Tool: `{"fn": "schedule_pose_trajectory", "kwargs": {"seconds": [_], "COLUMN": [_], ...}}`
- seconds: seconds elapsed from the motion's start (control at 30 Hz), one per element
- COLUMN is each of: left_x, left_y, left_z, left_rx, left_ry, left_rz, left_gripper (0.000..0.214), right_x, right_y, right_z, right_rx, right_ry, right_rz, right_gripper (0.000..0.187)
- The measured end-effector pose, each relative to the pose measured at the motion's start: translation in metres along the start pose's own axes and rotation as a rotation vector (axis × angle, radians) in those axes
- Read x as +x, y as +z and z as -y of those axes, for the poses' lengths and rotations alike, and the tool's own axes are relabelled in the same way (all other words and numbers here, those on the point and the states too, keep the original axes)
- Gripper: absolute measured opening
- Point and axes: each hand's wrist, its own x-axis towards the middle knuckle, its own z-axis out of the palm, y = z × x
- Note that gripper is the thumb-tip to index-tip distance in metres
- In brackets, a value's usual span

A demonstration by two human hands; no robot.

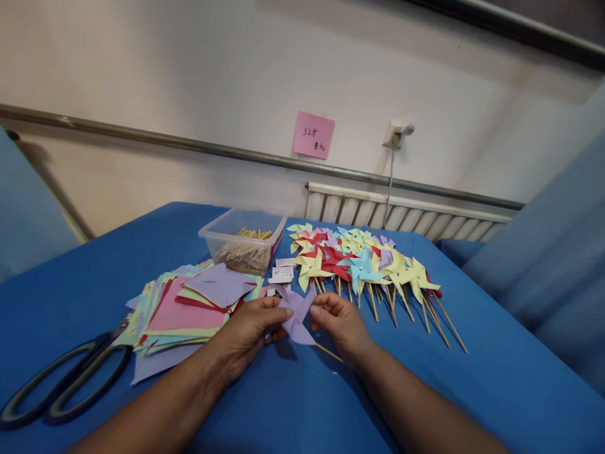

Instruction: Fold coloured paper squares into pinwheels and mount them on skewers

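A purple paper pinwheel (297, 317) is in front of me, its blades folded toward the centre. My left hand (258, 321) pinches it from the left, thumb on top near the middle. My right hand (341, 325) has its fingertips pressed together at the pinwheel's right blade. A thin wooden stick (329, 353) runs from beneath the pinwheel toward my right palm; how it joins the paper is hidden. Just behind the pinwheel lie small white boxes (282, 273). Left of my left hand is a stack of coloured paper sheets (189, 312), topped by purple pieces with cut corners.
Large dark-handled scissors (70, 378) lie at the left by the paper. A clear plastic box (243, 243) holds many wooden sticks (250, 246). Finished pinwheels (362, 268) in several colours lie at the back right, sticks toward me. Blue cloth (142, 239) covers the table.
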Motion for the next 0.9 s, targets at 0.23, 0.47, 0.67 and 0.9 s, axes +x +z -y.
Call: {"fn": "schedule_pose_trajectory", "kwargs": {"seconds": [0.23, 0.47, 0.67, 0.9], "left_x": [0.010, 0.006, 0.011, 0.014], "left_y": [-0.014, -0.009, -0.010, -0.009], "left_z": [-0.011, -0.005, 0.006, 0.013], "left_rx": [-0.097, -0.118, -0.071, -0.041], "left_ry": [0.233, 0.229, 0.234, 0.255], "left_rz": [-0.249, -0.232, -0.182, -0.182], "left_gripper": [0.022, 0.020, 0.020, 0.021], "right_x": [0.005, -0.018, -0.018, -0.020], "right_y": [-0.014, -0.001, 0.002, 0.004], "right_z": [-0.011, 0.003, 0.004, 0.009], "right_rx": [-0.382, -1.095, -1.276, -1.476], "right_ry": [-0.013, -0.254, -0.220, -0.203], "right_rz": [-0.051, 0.243, 0.303, 0.334], "right_gripper": [0.015, 0.012, 0.013, 0.017]}}
